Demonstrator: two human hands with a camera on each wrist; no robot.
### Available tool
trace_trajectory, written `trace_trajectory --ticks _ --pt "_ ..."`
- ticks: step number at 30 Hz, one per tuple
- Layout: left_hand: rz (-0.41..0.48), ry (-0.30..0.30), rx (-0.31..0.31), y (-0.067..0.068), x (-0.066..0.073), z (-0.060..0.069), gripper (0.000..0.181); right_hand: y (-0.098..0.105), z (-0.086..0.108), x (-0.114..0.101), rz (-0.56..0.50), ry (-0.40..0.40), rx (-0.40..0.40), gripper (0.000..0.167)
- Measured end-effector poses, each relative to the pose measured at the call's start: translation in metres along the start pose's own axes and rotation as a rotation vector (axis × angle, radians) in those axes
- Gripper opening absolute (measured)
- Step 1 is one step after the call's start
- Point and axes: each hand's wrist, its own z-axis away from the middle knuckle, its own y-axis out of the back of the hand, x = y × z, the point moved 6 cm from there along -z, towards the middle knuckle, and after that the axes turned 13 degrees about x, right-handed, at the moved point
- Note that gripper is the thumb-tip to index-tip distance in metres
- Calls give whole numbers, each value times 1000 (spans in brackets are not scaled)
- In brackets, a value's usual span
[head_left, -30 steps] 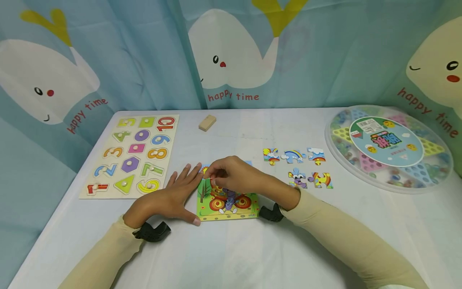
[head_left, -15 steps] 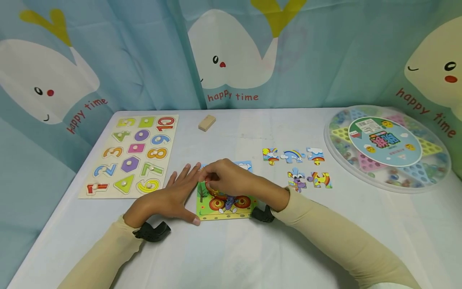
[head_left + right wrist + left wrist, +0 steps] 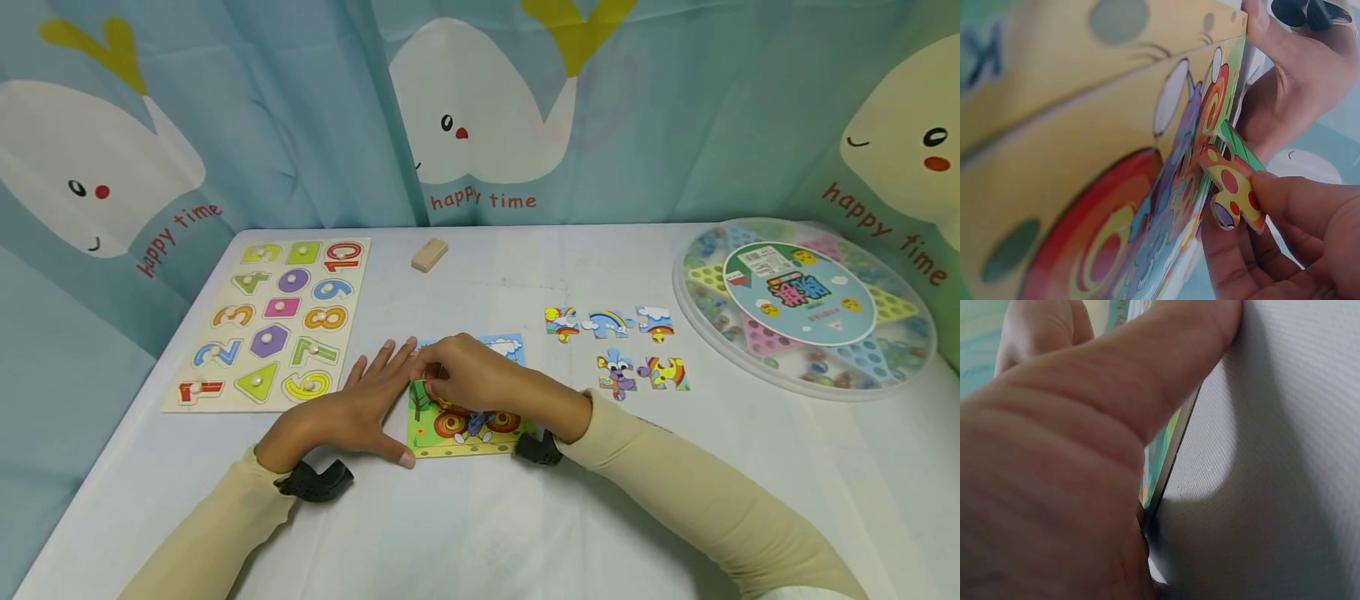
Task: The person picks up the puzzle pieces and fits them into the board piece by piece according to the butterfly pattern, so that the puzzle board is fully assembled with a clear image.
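A jigsaw puzzle board (image 3: 438,442) with a colourful cartoon picture lies flat in the middle of the table. My left hand (image 3: 348,421) rests along its left edge, fingers spread and straight, the thumb at the near corner. Over the board's upper left part, my right hand (image 3: 476,375) pinches a jigsaw piece (image 3: 1232,181) between thumb and fingers. In the right wrist view that piece is yellow with red spots and a green part, tilted against the board's surface. From the head view the right hand covers most of the piece and part of the picture.
Several loose jigsaw pieces (image 3: 609,324) lie in two rows right of the board. At the left is a number-and-shape peg board (image 3: 358,292). A small wooden block (image 3: 430,256) sits further back. A round, clear-lidded box (image 3: 802,292) of marbles stands at the right.
My right hand has shifted left and slightly nearer to me over the board with the jigsaw piece, showing more of the board's upper right. My left hand has stayed in place.
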Motion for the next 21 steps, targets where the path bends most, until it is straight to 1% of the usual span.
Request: trace_trajectory --ticks 3,9,13,17,21 --pt "-2 -3 5 0 0 0 128 0 -1 0 31 2 11 16" --pt "0 -12 12 0 0 0 126 2 -1 4 105 -51 19 22" --pt "-9 -5 3 0 1 -1 128 3 0 4 107 -67 22 22" --pt "-26 1 -4 0 0 -1 129 3 0 4 121 -61 20 18" --pt "-31 7 -7 -1 -1 -1 129 4 0 4 153 -36 28 17"
